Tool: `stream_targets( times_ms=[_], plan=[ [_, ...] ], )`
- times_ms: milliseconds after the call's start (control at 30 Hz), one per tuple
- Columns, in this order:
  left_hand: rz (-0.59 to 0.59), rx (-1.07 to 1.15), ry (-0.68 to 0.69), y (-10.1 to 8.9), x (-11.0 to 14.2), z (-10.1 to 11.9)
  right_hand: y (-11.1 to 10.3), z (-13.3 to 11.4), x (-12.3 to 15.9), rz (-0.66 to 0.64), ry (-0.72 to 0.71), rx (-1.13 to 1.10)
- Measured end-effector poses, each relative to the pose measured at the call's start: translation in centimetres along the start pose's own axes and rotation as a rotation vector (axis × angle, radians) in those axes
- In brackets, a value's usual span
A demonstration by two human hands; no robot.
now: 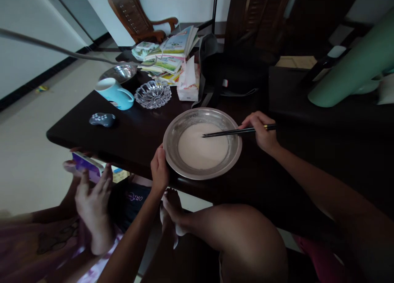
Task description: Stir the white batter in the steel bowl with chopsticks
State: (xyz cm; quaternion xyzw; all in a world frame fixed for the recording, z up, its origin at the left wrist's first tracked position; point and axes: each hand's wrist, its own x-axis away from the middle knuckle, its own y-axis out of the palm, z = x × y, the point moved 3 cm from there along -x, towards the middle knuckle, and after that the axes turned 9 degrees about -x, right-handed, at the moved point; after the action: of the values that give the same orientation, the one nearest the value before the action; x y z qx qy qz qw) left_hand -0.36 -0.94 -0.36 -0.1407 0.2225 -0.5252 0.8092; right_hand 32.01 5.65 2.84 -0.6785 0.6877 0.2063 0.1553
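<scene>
A wide metal bowl [172, 151] stands near the front edge of the dark table, with a smooth, pale, creamy liquid [201, 149] in it. My left hand [160, 170] grips the bowl's left rim, its fingers partly hidden behind the wall. In my right hand [261, 131] is a pair of black chopsticks [227, 132], held together over the bowl's right side. Their tips reach the liquid near its middle. Fingers of my right hand are close to the right rim; whether they touch it I cannot tell.
Left of the bowl are a light blue mug [115, 95], a glass dish [153, 95], a grey patterned object [102, 119] and another metal bowl [123, 72]. Behind lie stacked booklets [172, 49], a tissue pack [188, 84] and a black bag [237, 69]. At left, another person holds a phone [88, 166].
</scene>
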Motion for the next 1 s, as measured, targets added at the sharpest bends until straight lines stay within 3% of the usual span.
stream_targets(
  times_ms=[100,233,400,567,733,900,1000],
  plan=[
    [0.002,-0.011,0.001,0.0,0.0,-0.1,-0.3,0.2,0.0,0.053,0.016,-0.121],
    [0.005,-0.003,-0.012,-0.1,0.0,-0.3,0.5,0.2,0.2,-0.116,0.071,-0.05],
    [-0.006,0.002,-0.006,0.0,0.0,-0.2,0.0,0.0,0.1,0.041,0.039,-0.098],
    [0.013,-0.017,-0.011,-0.1,0.1,0.0,0.6,0.0,0.2,-0.109,0.069,-0.016],
    [-0.002,-0.004,-0.018,0.0,0.1,0.2,-0.3,0.0,0.0,0.085,0.024,-0.048],
    [0.0,0.002,-0.01,0.0,0.0,0.0,0.7,0.0,0.3,-0.146,0.069,-0.004],
    [-0.004,0.005,-0.007,0.0,0.0,0.0,0.3,-0.1,0.1,-0.04,0.03,0.03]
  ],
)
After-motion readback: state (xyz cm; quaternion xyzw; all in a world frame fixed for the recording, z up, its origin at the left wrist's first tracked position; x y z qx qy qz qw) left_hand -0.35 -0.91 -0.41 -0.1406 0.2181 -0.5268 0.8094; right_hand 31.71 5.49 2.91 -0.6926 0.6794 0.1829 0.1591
